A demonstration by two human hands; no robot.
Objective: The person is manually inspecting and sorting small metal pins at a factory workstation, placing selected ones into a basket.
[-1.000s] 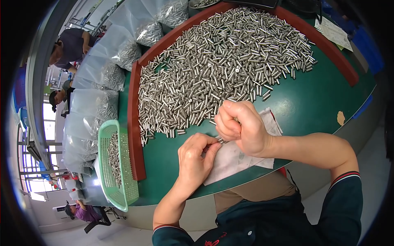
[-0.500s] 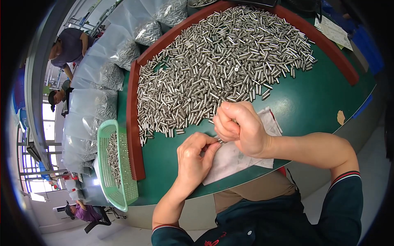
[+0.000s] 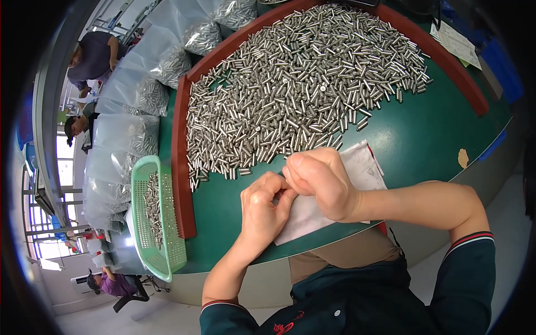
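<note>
A wide heap of small silvery metal pins (image 3: 296, 84) covers the green tabletop ahead of me. My left hand (image 3: 265, 204) is closed in a pinch just below the heap's near edge; a small metal pin sits at its fingertips, mostly hidden now. Touching or almost touching those fingertips is my right hand (image 3: 326, 184), curled into a fist with the thumb on top. What the fist holds, if anything, is hidden. Beneath both hands lies a smudged whitish cloth (image 3: 304, 218) at the table's near edge.
A dark red raised border (image 3: 181, 162) fences the heap. Left of it, a green plastic basket (image 3: 173, 245) holds more pins. Clear bags of pins (image 3: 153, 95) line the far left. Papers (image 3: 455, 42) lie far right. Other people (image 3: 95, 58) are at the left.
My right fist has come down and slightly left, closing onto my left fingertips. The metal pin that showed between the hands is now covered. The view has shifted slightly.
</note>
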